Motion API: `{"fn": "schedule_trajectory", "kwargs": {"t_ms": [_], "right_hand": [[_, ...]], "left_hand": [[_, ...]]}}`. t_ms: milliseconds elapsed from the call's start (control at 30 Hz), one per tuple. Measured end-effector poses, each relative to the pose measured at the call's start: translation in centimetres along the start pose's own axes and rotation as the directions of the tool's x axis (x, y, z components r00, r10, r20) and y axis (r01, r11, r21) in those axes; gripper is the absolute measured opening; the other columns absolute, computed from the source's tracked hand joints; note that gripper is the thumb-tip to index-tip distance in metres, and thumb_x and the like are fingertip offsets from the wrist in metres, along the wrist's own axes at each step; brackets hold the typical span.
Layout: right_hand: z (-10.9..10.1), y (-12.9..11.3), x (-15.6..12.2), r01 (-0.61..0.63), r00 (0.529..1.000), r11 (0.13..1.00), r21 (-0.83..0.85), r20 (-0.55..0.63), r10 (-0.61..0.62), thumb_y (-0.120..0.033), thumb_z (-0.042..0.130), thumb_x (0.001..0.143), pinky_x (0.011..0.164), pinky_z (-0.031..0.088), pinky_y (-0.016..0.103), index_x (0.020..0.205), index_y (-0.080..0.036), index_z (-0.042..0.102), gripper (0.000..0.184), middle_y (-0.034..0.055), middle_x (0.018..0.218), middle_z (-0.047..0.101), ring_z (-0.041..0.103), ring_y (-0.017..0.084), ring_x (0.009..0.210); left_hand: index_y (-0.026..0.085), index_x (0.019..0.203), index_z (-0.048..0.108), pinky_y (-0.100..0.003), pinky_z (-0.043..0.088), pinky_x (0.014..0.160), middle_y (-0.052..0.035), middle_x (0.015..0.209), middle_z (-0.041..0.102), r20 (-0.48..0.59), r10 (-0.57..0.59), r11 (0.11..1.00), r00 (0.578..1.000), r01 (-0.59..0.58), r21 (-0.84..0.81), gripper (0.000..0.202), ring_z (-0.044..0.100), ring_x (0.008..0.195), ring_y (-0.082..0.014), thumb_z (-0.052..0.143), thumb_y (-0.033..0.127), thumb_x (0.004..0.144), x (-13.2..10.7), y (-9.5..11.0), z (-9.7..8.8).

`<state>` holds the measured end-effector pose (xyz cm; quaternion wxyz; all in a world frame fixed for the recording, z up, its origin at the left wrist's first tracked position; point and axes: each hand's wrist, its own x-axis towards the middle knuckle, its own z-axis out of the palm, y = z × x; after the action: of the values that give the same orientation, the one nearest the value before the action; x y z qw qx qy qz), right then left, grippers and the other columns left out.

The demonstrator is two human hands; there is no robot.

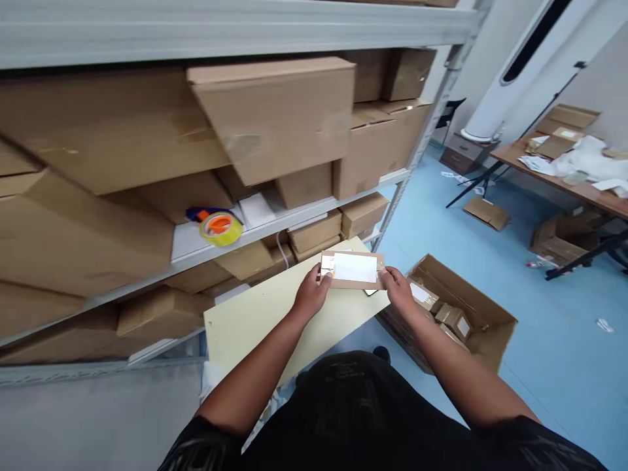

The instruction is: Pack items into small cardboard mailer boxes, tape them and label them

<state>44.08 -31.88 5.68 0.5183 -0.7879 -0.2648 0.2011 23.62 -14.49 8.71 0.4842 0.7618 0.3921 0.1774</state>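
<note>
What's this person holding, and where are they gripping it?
A flat cardboard package, held at its opposite short ends: left hand on one, right hand on the other.

Carton (353, 269), one, small, flat, oblong; brown cardboard. Closed. Face bears a large blank-looking white label (357, 265), oblong, covering most of the middle and leaving brown margins along both long edges. Second, smaller white patch (327, 261) at the end next to the left hand (313, 289), with marks too small to read. Pose: labelled face up toward the wearer, long axis running from hand to hand, nearly level. Position: between the left hand and the right hand (396, 288), gripped at both short ends, a thumb over each near corner.
</note>
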Motion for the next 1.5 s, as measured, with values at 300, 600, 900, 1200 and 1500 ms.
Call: {"fn": "schedule_trajectory", "kwargs": {"t_ms": [300, 600, 900, 1200, 1500], "right_hand": [[-19.2, 8.8, 4.1, -0.149, 0.97, 0.987, -0.06, -0.204, 0.134, -0.063, 0.048, 0.091, 0.084, 0.048, 0.037, 0.108, -0.02, 0.072, 0.052, 0.0101, 0.109, 0.075, 0.065, 0.031, 0.101], [-30.8, 15.6, 2.3, -0.295, 0.866, 0.955, -0.021, -0.43, 0.258, -0.063, 0.045, 0.093, 0.085, 0.048, 0.037, 0.107, -0.02, 0.073, 0.053, 0.0098, 0.11, 0.076, 0.066, 0.032, 0.103], [-33.5, 18.5, 3.2, -0.339, 0.839, 0.941, -0.008, -0.454, 0.299, -0.057, 0.054, 0.087, 0.086, 0.05, 0.038, 0.106, -0.021, 0.074, 0.045, 0.0086, 0.106, 0.076, 0.068, 0.029, 0.098], [-28.0, 18.0, 6.9, -0.287, 0.952, 0.957, -0.048, -0.126, 0.279, -0.055, 0.051, 0.088, 0.076, 0.05, 0.035, 0.093, -0.023, 0.073, 0.039, 0.006, 0.094, 0.076, 0.069, 0.027, 0.088], [-20.2, 14.9, 11.6, -0.078, 0.961, 0.986, -0.144, 0.254, 0.113, -0.056, 0.056, 0.086, 0.076, 0.051, 0.035, 0.092, -0.023, 0.073, 0.038, 0.0053, 0.088, 0.075, 0.069, 0.027, 0.084]], "left_hand": [[0.025, 0.141, 0.057, -0.036, 0.05, 0.096, -0.0064, 0.133, 0.069, 0.208, 0.087, 0.992, 0.974, -0.104, 0.075, 0.048, 0.066, 0.113, -0.0271, 0.049, 0.048, 0.1, 6.1, 10.7, 19.7], [0.025, 0.138, 0.06, -0.033, 0.051, 0.094, -0.0045, 0.129, 0.072, 0.496, 0.193, 0.969, 0.847, -0.245, 0.041, 0.045, 0.067, 0.114, -0.0256, 0.049, 0.045, 0.099, 9.6, 17.7, 33.9], [0.021, 0.119, 0.07, -0.031, 0.052, 0.093, -0.0053, 0.116, 0.076, 0.531, 0.162, 0.971, 0.832, -0.231, 0.067, 0.041, 0.069, 0.106, -0.0227, 0.05, 0.048, 0.096, 10.5, 16.7, 35.7], [0.021, 0.117, 0.071, -0.034, 0.053, 0.093, -0.0064, 0.116, 0.076, 0.377, 0.001, 0.995, 0.926, -0.037, 0.088, 0.042, 0.07, 0.104, -0.0242, 0.053, 0.051, 0.094, 9.3, 12.2, 29.6], [0.021, 0.112, 0.071, -0.035, 0.056, 0.087, -0.007, 0.114, 0.076, 0.014, -0.255, 0.965, 0.967, 0.255, -0.066, 0.04, 0.07, 0.103, -0.024, 0.051, 0.052, 0.093, 2.3, 4.5, 20.8]]}}
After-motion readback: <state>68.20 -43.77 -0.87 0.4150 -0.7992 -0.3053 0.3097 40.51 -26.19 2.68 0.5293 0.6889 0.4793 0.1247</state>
